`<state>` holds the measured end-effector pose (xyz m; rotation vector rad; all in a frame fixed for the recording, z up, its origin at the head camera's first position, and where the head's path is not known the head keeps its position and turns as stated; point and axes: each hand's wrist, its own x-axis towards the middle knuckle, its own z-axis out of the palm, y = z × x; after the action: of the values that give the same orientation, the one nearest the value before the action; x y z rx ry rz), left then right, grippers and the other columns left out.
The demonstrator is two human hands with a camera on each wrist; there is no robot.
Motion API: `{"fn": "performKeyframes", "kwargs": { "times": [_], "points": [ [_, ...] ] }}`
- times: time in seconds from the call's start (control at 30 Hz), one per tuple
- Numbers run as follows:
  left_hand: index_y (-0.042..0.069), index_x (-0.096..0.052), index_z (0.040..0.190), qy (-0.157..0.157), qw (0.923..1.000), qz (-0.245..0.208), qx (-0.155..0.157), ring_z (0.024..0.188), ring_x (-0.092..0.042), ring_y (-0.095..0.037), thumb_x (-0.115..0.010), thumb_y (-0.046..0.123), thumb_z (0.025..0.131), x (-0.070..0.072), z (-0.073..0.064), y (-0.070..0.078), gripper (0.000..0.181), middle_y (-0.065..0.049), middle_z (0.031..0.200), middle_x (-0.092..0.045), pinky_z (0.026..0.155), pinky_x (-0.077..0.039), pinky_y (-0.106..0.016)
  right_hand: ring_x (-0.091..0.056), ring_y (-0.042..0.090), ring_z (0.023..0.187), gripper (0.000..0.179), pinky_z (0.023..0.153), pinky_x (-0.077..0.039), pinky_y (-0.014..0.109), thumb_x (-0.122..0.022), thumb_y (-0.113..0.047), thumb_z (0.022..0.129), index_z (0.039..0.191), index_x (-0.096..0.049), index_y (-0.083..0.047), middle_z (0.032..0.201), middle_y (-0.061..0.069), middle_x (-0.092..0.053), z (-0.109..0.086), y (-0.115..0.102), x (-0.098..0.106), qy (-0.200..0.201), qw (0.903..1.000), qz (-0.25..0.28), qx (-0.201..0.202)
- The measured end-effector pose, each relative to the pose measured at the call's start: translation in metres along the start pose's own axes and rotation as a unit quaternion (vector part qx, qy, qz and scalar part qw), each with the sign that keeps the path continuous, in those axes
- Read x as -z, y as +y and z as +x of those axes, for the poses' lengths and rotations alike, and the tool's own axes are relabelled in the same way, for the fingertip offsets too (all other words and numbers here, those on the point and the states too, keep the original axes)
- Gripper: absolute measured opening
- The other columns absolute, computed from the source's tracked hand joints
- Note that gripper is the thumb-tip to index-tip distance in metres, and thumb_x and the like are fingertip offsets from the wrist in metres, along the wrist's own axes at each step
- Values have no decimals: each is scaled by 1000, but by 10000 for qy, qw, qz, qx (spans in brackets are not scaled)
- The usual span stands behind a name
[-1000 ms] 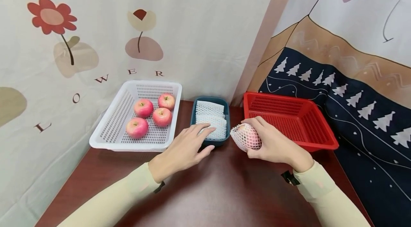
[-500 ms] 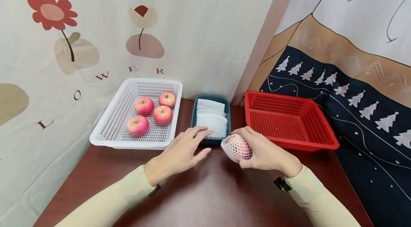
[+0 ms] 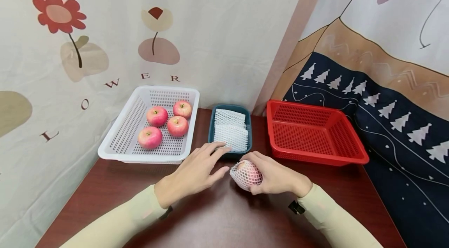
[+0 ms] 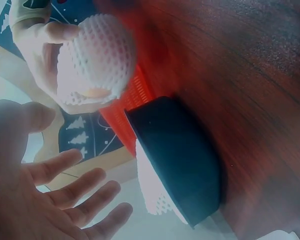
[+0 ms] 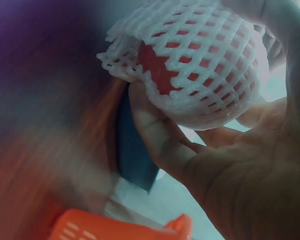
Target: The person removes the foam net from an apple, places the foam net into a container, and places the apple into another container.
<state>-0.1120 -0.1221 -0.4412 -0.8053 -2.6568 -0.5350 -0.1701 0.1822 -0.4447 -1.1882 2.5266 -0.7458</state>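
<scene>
An apple in a white foam net sleeve (image 3: 246, 176) is gripped by my right hand (image 3: 277, 174), thumb and fingers curled round its side. In the right wrist view, red skin shows through the net and at the sleeve's open end on the apple (image 5: 205, 65). My left hand (image 3: 194, 172) is nearest to the apple's left side, its fingers spread and relaxed with nothing in them. Just beyond its fingertips stands a dark blue-green tray (image 3: 250, 135) holding flat white foam net sleeves (image 3: 231, 135). The left wrist view shows the left palm (image 4: 35, 210) facing the tray.
A white basket (image 3: 147, 159) with several bare apples (image 3: 150, 137) stands at the left. On the right is a red basket (image 3: 315, 157) with nothing in it. Printed cloth (image 3: 224, 37) hangs behind the brown table (image 3: 224, 217).
My right hand has carried the sleeved apple left and toward me, away from the red basket. The left hand has drawn back slightly, its fingers still spread.
</scene>
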Motion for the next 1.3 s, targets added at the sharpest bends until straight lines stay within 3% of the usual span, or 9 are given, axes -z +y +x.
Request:
{"fn": "performKeyframes", "kwargs": {
  "times": [0.33, 0.63, 0.9, 1.17, 1.3],
  "points": [
    [15, -69, 158, 7, 9998, 134, -162, 147, -69, -34, -81, 43, 109, 1, -10, -4, 58, -12, 159, -70, 117, -62, -58, -67, 13, 122, 70, 98, -65, 29, -89, -38, 90, 155, -62, -30, 142, -2, -62, 8, 5, -11, -421, 9986, 291, -145],
    [15, -70, 157, -56, 9999, 4, -129, 147, -69, -31, -80, 41, 110, 0, -17, -5, 55, -9, 157, -70, 116, -63, -56, -69, 13, 123, 71, 103, -64, 31, -86, -28, 93, 158, -58, -25, 143, -4, -69, 11, 19, -9, -580, 9961, 666, -61],
    [15, -71, 157, -185, 9998, 14, -61, 142, -72, -29, -81, 41, 109, -3, -20, -3, 56, -8, 154, -73, 113, -64, -54, -68, 14, 128, 70, 112, -63, 36, -80, -29, 99, 162, -50, -22, 146, -1, -69, 8, 27, -7, -686, 9930, 858, -431],
    [15, -72, 156, -265, 9995, -4, -200, 138, -73, -27, -81, 40, 109, -11, -26, -2, 54, -8, 153, -72, 108, -65, -53, -63, 15, 132, 74, 109, -63, 34, -87, -49, 100, 160, -55, -20, 147, -1, -64, 6, 30, -8, -446, 9944, 808, -523],
    [15, -72, 156, -243, 9995, 29, -207, 138, -74, -27, -81, 41, 109, -13, -27, -1, 54, -8, 154, -72, 107, -65, -53, -63, 16, 131, 79, 105, -64, 35, -90, -50, 97, 161, -56, -18, 146, 2, -63, 6, 28, -8, -278, 9948, 757, -616]
  ]
}}
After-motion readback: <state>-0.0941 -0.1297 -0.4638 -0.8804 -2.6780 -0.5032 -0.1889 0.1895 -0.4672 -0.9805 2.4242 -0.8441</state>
